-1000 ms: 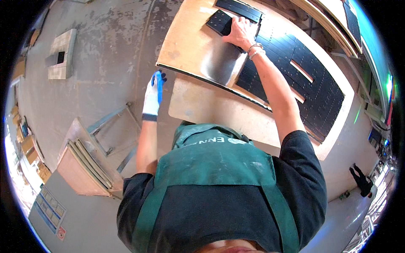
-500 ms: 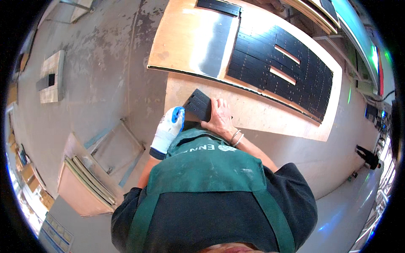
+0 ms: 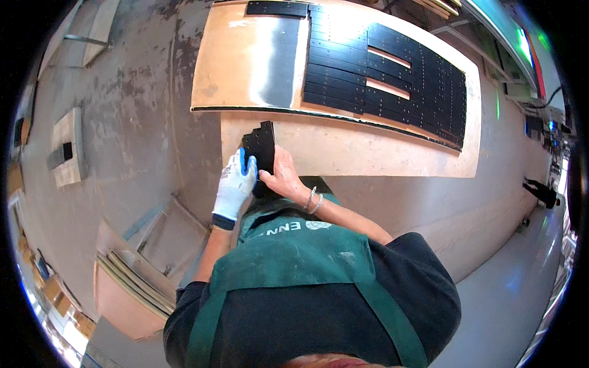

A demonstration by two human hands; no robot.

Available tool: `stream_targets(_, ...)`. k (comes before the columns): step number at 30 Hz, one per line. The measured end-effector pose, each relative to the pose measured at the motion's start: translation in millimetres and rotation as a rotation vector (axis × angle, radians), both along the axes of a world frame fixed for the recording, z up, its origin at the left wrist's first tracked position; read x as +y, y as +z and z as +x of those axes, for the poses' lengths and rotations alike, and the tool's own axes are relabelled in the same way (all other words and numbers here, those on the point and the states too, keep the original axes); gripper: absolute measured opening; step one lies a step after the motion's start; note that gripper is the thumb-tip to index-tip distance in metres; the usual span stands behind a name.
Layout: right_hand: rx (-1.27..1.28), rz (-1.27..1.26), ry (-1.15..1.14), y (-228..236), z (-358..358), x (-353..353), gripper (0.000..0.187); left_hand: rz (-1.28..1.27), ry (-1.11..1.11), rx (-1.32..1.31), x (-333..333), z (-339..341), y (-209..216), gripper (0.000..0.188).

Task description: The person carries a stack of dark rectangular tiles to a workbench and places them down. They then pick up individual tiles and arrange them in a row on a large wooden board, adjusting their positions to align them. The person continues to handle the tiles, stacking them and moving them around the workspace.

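A small bundle of flat black strips with holes point(image 3: 259, 146) is held upright in front of my apron, its upper ends stepped unevenly. My left hand point(image 3: 236, 180), in a white glove with blue on the fingers, is closed on its left side. Bare and wearing bracelets at the wrist, my right hand point(image 3: 286, 176) grips the right side, thumb across the face. Just beyond, a panel point(image 3: 248, 92) on the workbench carries rows of black strips point(image 3: 337, 76) dotted with small holes or studs. The lower ends of the bundle are hidden by my hands.
The pale wooden benchtop point(image 3: 368, 156) shows between me and the panel. On the left floor lies a wooden board point(image 3: 69, 147) with a dark piece on it. Stacked panels point(image 3: 129, 294) stand at lower left beside a metal frame point(image 3: 169, 236). A person point(image 3: 541, 192) is far right.
Both hands have turned the black strips from a slant to nearly upright, and their ends now show a stepped outline. The view has shifted, so the bench sits further left.
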State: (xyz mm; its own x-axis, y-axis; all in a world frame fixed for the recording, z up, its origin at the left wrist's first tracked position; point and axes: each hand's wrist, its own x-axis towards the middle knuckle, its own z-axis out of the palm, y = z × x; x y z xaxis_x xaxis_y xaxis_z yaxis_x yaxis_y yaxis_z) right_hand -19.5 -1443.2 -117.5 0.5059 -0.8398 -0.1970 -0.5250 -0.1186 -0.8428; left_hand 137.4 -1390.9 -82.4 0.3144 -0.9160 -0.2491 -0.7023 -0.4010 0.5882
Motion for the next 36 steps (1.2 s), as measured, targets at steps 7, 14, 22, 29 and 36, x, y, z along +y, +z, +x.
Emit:
stream_targets(7, -0.161, 0.447, 0.302, 2, -31, -54, 0.048, -0.018, 0.208, -0.080, 10, -19, 11, 0.049)
stream_targets(14, 0.068, 0.367, 0.427, -31, -30, -54, 0.033, 0.087, 0.364, -0.257, 35, -55, -8, 0.046)
stream_targets(22, 0.025, 0.301, 0.567, -50, -27, -49, 0.033, 0.056, 0.355, -0.323, 2, -51, -17, 0.042)
stream_targets(29, -0.138, -0.350, 0.263, 5, -82, -142, 0.044, 0.119, 0.430, -0.221, 5, -59, -5, 0.082)
stream_targets(36, 0.648, -0.564, 0.488, 48, -110, -262, 0.083, 0.218, 0.355, -0.170, -2, -66, 12, 0.096)
